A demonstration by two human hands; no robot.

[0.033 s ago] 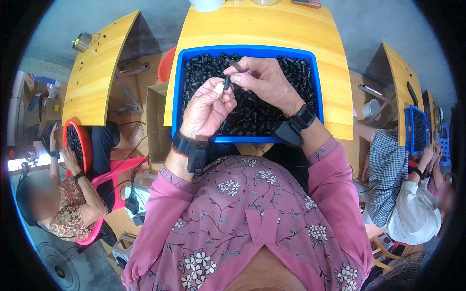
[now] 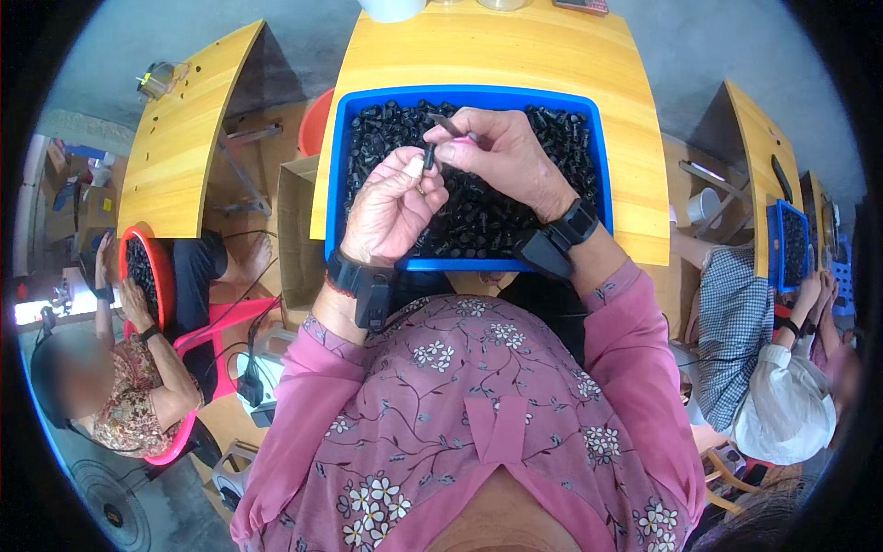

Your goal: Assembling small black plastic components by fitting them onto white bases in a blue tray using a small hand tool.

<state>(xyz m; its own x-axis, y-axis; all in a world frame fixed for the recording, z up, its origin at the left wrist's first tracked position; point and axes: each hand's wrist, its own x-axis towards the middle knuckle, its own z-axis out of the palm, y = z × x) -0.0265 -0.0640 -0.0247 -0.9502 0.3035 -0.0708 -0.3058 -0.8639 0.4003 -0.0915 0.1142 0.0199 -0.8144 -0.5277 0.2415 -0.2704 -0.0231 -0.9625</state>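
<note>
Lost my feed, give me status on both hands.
Left hand pinching small black piece. Right hand holding thin metal tool at it. Both above blue tray of black parts; nothing in the way.

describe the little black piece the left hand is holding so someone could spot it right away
Find the yellow wooden table with the blue plastic tray of small black parts. Above it, the left hand pinches one short black cylindrical piece upright. Unlike its neighbours, it is lifted clear of the heap.

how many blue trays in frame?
2: a blue plastic tray of small black parts under both hands, and a second blue tray on the far-right yellow table; others may be hidden.
</note>
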